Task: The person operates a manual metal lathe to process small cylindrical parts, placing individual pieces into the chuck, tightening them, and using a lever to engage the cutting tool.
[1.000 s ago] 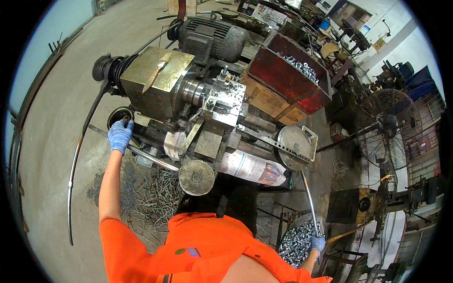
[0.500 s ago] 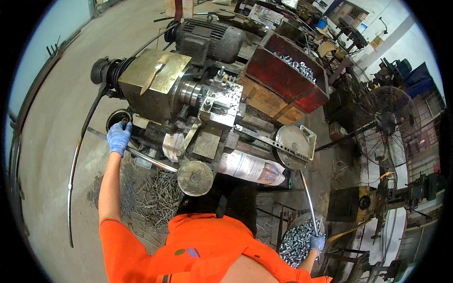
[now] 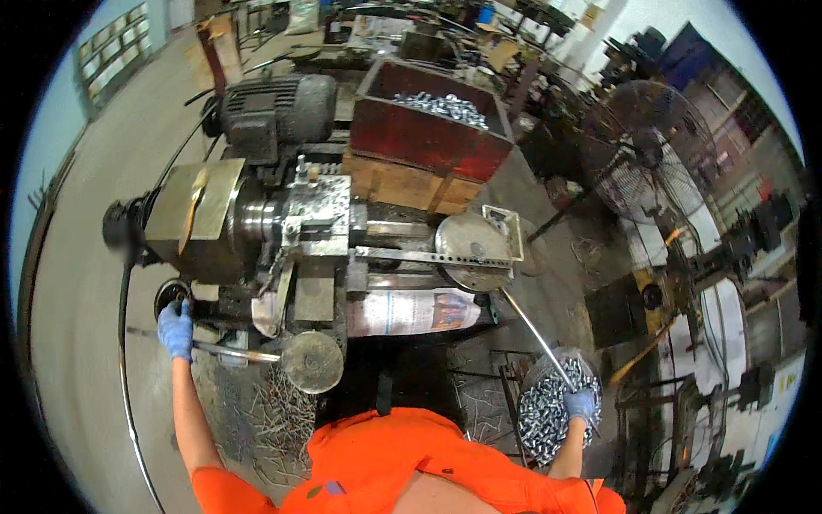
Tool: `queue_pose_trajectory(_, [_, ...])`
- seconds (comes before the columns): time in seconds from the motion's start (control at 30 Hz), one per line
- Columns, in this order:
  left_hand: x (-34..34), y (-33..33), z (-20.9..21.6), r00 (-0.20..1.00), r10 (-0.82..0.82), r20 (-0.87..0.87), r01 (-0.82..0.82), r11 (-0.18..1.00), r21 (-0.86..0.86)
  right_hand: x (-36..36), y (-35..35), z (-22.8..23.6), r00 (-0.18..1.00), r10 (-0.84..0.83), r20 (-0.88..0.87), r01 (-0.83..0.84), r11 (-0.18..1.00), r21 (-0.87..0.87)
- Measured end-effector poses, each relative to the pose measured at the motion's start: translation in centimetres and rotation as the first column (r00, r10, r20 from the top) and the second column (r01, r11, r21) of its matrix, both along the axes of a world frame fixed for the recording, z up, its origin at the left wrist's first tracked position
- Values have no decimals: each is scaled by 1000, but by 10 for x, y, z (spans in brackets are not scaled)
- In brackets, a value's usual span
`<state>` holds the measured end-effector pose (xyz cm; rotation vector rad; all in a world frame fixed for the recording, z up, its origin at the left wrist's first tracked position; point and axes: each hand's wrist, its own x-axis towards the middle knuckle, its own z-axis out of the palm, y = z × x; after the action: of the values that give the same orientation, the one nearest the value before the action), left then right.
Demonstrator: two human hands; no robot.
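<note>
- Blue-gloved right hand point(image 3: 580, 404) grips a long silver steel lever point(image 3: 538, 339) off the grey metal lathe's point(image 3: 318, 231) right end.
- Blue-gloved left hand point(image 3: 175, 332) touches a round black handwheel point(image 3: 169, 289), front-left corner; finger closure, I can't tell.

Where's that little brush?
In the head view, the brush lies left of centre, on the flat yellowish metal cover, beyond the gloved left hand.

A dark, round handwheel point(image 3: 174, 284) sits just below the brass-topped machine box point(image 3: 169, 210), while a straight silvery lever point(image 3: 535, 335) slants downward well to its right.
</note>
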<state>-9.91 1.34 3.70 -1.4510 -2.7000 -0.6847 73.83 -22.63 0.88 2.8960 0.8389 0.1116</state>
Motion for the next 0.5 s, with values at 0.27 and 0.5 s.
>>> queue_pose_trajectory(0.27, [-16, -2, -8, 999, -12, 40, 12, 1000, -11, -6, 1, 2, 992, -97, -84, 93, 994, -55])
queue_pose_trajectory(0.5, [-7, 7, -5, 993, -44, 113, 42, 999, 18, -3, -4, 0, 988, -119, -95, 114, 992, -55])
